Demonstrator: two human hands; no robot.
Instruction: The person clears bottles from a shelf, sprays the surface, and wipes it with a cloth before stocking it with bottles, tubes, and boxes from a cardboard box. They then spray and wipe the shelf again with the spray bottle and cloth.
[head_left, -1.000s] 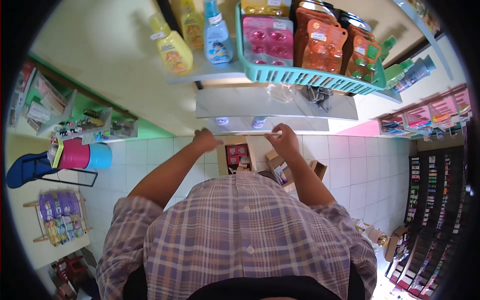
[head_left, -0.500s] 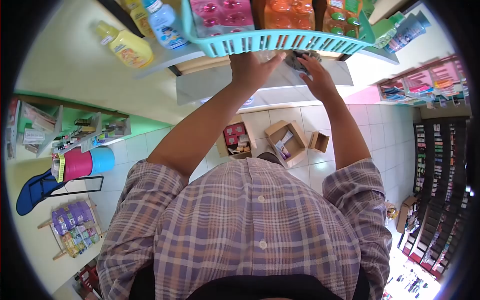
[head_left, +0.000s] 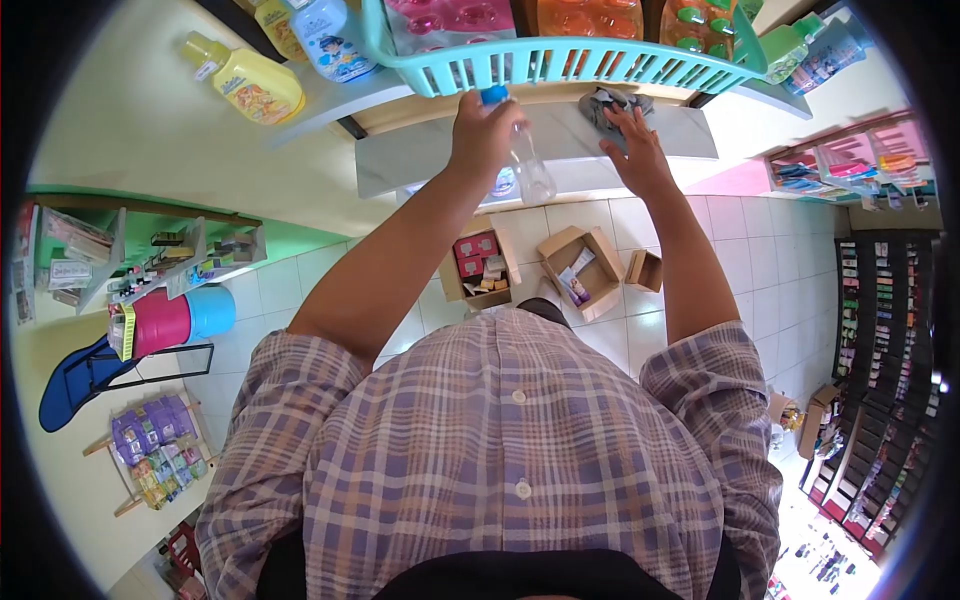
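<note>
A clear plastic bottle (head_left: 532, 168) with a blue top hangs tilted from my left hand (head_left: 484, 133), whose fingers are wrapped round its neck. Its lower end points down, in front of the grey marbled shelf (head_left: 430, 150). To the right, my right hand (head_left: 637, 157) reaches onto the same shelf with fingers spread and thumb apart. Its fingertips rest on a crumpled grey cloth (head_left: 603, 108), which lies at the back of the shelf. Just above both hands is the rim of a turquoise basket (head_left: 590, 62) filled with pink, orange and green-capped packs.
Yellow bottles (head_left: 258, 90) and a blue bottle (head_left: 335, 42) stand left of the basket; green bottles (head_left: 785, 50) stand right. On the tiled floor below are open cardboard boxes (head_left: 612, 262). Stocked shelves (head_left: 880, 330) line the right side; a blue folding chair (head_left: 85, 375) is left.
My left hand has drawn the bottle out from under the basket, so it now shows clearly. My right hand has shifted slightly down, and more of the cloth is visible.
</note>
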